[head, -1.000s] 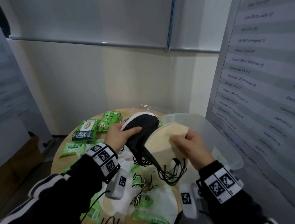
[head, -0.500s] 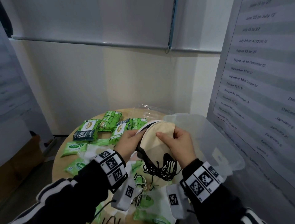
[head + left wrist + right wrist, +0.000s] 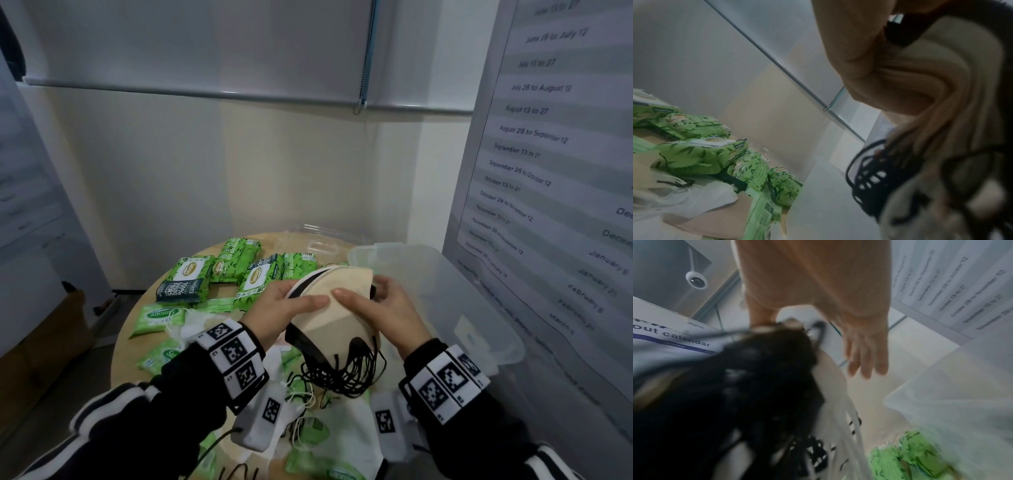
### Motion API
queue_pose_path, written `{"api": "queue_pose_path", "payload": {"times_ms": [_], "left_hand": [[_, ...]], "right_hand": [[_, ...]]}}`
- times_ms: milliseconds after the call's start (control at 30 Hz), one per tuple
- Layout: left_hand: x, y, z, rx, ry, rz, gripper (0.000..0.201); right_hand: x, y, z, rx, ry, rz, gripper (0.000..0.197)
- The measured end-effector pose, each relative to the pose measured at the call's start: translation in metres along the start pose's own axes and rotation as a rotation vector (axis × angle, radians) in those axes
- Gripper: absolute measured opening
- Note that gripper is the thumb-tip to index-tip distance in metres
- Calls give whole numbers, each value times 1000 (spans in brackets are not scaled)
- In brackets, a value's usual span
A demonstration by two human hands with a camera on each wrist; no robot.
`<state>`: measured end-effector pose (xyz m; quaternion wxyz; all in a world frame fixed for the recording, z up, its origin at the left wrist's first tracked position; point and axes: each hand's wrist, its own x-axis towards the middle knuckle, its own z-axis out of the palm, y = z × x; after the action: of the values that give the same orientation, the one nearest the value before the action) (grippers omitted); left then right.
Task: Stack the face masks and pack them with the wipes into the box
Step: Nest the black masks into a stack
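Observation:
I hold a stack of face masks (image 3: 337, 317) above the table, a beige one on top with black and white ones under it. Black ear loops (image 3: 342, 373) hang from its near end. My left hand (image 3: 286, 305) grips the stack's left side, thumb on the beige face. On the right side my right hand (image 3: 375, 301) holds it, thumb on top and fingers round the far tip. The left wrist view shows the beige mask (image 3: 931, 81); the right wrist view shows the dark loops (image 3: 735, 402), blurred. A clear plastic box (image 3: 479, 308) stands open just right of my hands. Green wipes packs (image 3: 191, 277) lie at the back left.
The round wooden table (image 3: 133, 329) also carries loose white masks (image 3: 342, 435) and small wipes sachets (image 3: 156, 315) near me. A clear lid (image 3: 318, 240) lies at the back by the wall. A printed poster board (image 3: 548, 171) stands close on the right.
My right hand has brought the beige mask onto the black and white masks in my left hand. Both hands have closed together round one stack.

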<state>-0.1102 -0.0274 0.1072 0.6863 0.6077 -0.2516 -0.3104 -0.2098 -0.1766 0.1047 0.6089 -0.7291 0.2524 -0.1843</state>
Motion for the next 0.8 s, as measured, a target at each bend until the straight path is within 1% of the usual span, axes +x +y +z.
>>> {"api": "queue_pose_path", "payload": {"times_ms": [33, 67, 100, 133, 200, 267, 300, 333, 400, 467, 533, 567, 600, 667, 733, 767, 800], "left_hand": [[-1, 1, 1, 2, -17, -7, 29], [-1, 0, 2, 6, -35, -11, 29], [-2, -1, 3, 4, -47, -15, 26], [-2, -1, 4, 2, -49, -17, 20], [-4, 0, 7, -3, -38, -12, 7], [-4, 1, 7, -6, -31, -5, 6], [-4, 1, 6, -6, -33, -2, 9], [-4, 0, 5, -1, -34, 2, 16], [-3, 0, 5, 12, -23, 2, 28], [-4, 0, 8, 62, 2, 28, 28], [-6, 3, 10, 202, 2, 108, 26], [-6, 4, 9, 278, -29, 136, 32], [-6, 5, 5, 327, -91, 134, 42], [-7, 10, -5, 404, -275, 64, 72], [-6, 13, -13, 568, -438, 16, 97], [-6, 14, -15, 645, -480, 6, 104], [-7, 14, -15, 717, -487, 7, 110]], "right_hand": [[-1, 0, -1, 57, -102, 24, 89], [-3, 0, -1, 115, -180, 36, 72], [-6, 0, 0, 164, -228, 40, 60], [-6, 1, 1, 200, -246, 47, 54], [-6, 4, 1, 220, -265, 46, 53], [-7, 3, 2, 217, -299, 48, 54], [-7, 3, 2, 215, -315, 54, 53], [-7, 2, 2, 222, -323, 56, 51], [-8, -1, 1, 226, -321, 54, 39], [-8, -2, 2, 233, -297, 38, 30], [-9, -4, 1, 244, -265, 29, 28], [-9, -3, 0, 260, -256, 25, 28], [-9, -2, -2, 282, -254, 23, 28], [-9, 1, -6, 318, -270, 26, 31], [-7, 3, -11, 296, -271, 33, 29], [-6, 5, -11, 284, -269, 37, 28], [-6, 6, -10, 280, -269, 39, 30]]}}
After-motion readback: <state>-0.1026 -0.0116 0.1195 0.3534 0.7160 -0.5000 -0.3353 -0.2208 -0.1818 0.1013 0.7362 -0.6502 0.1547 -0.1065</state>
